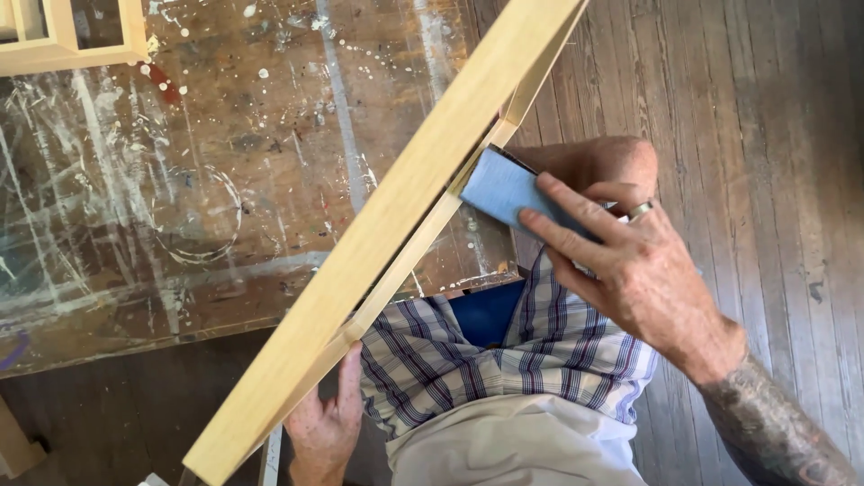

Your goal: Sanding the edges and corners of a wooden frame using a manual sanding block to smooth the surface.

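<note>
A pale wooden frame (378,243) runs diagonally from seven o'clock to one o'clock, tilted on edge over the paint-spattered desk (180,180). The right hand (621,261), wearing a ring, is curled with fingers stretched flat over a blue-grey sanding block (502,187), pressing it against the frame's inner rail at about two o'clock. The left hand (326,423), at six o'clock, is closed around the frame's lower edge from beneath.

Judging from the tilt, the frame could swivel or slip if the lower grip loosens, since only one hand steadies it. The block sits close to a corner joint; uneven pressure there might round the edge, and the fingertips could catch on the rail.

No packages, labels or signs show. A second pale frame (67,40) lies at eleven o'clock.
</note>
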